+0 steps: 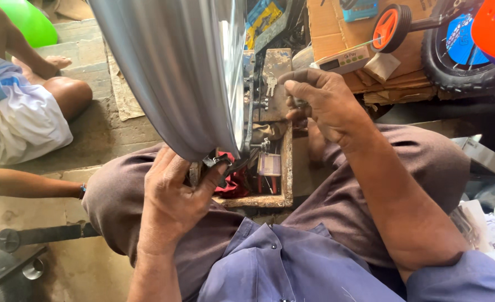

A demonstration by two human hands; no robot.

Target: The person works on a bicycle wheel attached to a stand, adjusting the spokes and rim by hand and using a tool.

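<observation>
Metal filled the top of the view: a broad grey mudguard [175, 67] curved down from twelve o'clock toward the person's lap, its lower edge ending just above a shallow wooden tray [286, 168] on the ground between the knees. The left hand [172, 193], at about seven o'clock, was clenched around a dark bracket [217, 163] at the mudguard's bottom tip, thumb pressed against it. The right hand [320, 100], near one o'clock, pinched something small at the mudguard's edge, where a bolt fitting [261, 103] stuck out; what sat between those fingertips was too small to tell. To do such fastening well, I judged the left hand should keep the bracket from twisting while the right turned squarely, so the thread would not cross. The tray held a red cloth [236, 182], a small clear box [269, 165] and some red-handled tools, partly hidden. A bunch of keys [270, 84] hung by a worn plank at twelve o'clock. At nine o'clock another person sat on the ground, and at two o'clock lay cardboard [326, 28], an orange wheel [390, 27] and a black tyre [460, 61].
</observation>
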